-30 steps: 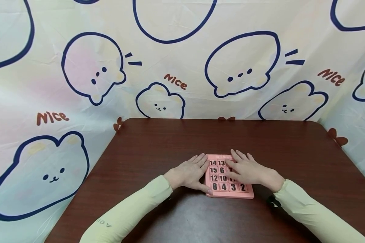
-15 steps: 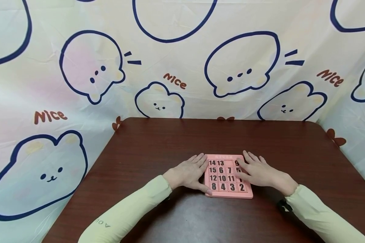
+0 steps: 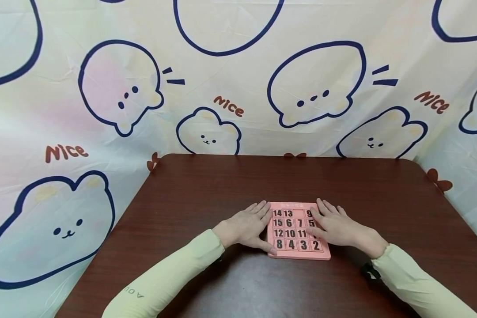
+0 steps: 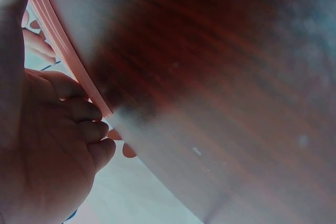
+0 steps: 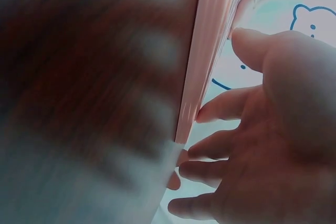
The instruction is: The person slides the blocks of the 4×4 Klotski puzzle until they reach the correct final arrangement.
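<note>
A pink number slide puzzle (image 3: 297, 238) lies flat on the dark brown table, its bare slot in the top row between tiles 13 and 9. Along its left side rests my left hand (image 3: 244, 226), fingers nearly straight at the upper edge and thumb on the lower left corner. My right hand (image 3: 342, 227) reaches over the right side with fingers extended; its index finger is by tile 9 and its thumb covers the tile right of 11. In the right wrist view the puzzle's edge (image 5: 210, 40) shows beside the spread fingers (image 5: 205, 172).
The wooden table (image 3: 206, 181) extends around the puzzle on every side. Behind and beside it hangs a pale cloth (image 3: 254, 88) printed with cartoon bears. A black strap (image 3: 369, 270) shows under the right sleeve.
My right hand has moved right from over the middle tiles to the right side, uncovering the bare slot and tiles 7 and 11. My left hand has stayed in place.
</note>
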`<state>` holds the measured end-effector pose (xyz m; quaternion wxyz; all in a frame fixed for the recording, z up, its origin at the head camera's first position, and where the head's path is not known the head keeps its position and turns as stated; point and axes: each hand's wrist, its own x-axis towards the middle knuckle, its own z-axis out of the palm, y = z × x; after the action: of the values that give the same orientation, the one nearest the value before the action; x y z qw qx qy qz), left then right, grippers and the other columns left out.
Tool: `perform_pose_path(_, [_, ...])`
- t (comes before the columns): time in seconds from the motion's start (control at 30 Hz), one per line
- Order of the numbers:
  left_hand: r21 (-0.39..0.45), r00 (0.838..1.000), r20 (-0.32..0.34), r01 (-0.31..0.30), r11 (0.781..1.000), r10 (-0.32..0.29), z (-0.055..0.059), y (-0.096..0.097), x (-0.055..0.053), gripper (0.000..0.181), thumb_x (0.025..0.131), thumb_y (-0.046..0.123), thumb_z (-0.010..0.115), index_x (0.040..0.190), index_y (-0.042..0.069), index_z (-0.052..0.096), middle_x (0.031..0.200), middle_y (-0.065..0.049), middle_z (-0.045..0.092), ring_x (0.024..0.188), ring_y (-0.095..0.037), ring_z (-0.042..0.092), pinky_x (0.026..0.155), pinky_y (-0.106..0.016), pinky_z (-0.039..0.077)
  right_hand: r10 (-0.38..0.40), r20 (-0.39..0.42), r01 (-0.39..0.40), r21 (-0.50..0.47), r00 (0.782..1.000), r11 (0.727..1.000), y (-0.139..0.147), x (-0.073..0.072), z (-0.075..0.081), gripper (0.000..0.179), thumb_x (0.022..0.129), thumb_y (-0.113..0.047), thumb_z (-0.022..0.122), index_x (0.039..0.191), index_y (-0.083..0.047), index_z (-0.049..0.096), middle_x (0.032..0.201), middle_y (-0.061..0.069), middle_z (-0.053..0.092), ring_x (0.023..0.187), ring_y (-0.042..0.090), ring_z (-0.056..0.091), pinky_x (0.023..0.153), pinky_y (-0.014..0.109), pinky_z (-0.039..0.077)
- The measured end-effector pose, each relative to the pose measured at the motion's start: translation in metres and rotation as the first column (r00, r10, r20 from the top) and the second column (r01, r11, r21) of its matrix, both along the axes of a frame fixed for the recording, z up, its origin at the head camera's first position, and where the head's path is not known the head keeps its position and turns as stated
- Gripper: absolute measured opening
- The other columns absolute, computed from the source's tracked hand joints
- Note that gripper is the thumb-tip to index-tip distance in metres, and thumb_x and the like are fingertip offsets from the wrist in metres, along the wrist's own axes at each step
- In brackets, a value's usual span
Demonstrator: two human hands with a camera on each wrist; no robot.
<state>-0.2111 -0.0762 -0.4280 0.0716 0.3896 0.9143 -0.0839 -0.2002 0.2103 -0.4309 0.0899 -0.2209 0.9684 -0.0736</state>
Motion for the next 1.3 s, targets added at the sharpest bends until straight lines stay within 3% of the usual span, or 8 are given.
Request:
perform_pose_path(0.57, [-0.009,1.0,0.018,-0.011,1.0,0.011,-0.001,0.002,0.0,0.122,0.073,0.092,0.04,0.156,0.005,0.02,0.165,-0.015,0.014,0.154,-0.028,0.012,0.126,-0.038,0.016,0.049,0.0,-0.049,-0.018,0.999,0.999,-0.019,-0.002,-0.006,0.075,0.098,-0.054,0.049,0.147,0.001,0.04,0.158,0.031,0.022,0.146,0.049,0.021,0.109,0.075,0.021])
perform_pose_path(0.9, [-0.006,1.0,0.025,-0.006,1.0,0.006,-0.001,0.004,-0.001,0.121,0.074,0.091,0.043,0.157,0.005,0.02,0.165,-0.015,0.013,0.154,-0.028,0.011,0.125,-0.038,0.016,0.04,0.041,-0.039,-0.019,0.998,0.999,-0.018,-0.001,0.002,0.073,0.098,-0.054,0.048,0.148,-0.001,0.04,0.159,0.03,0.019,0.147,0.048,0.02,0.11,0.073,0.021])
perform_pose_path(1.3, [-0.006,1.0,0.021,-0.008,1.0,0.008,0.0,0.002,-0.001,0.123,0.073,0.092,0.042,0.156,0.004,0.02,0.165,-0.016,0.014,0.154,-0.028,0.011,0.126,-0.038,0.016,0.04,0.047,-0.04,0.004,0.998,0.999,-0.007,0.025,0.013,0.073,0.096,-0.054,0.053,0.149,-0.004,0.041,0.16,0.028,0.019,0.146,0.048,0.021,0.11,0.073,0.022])
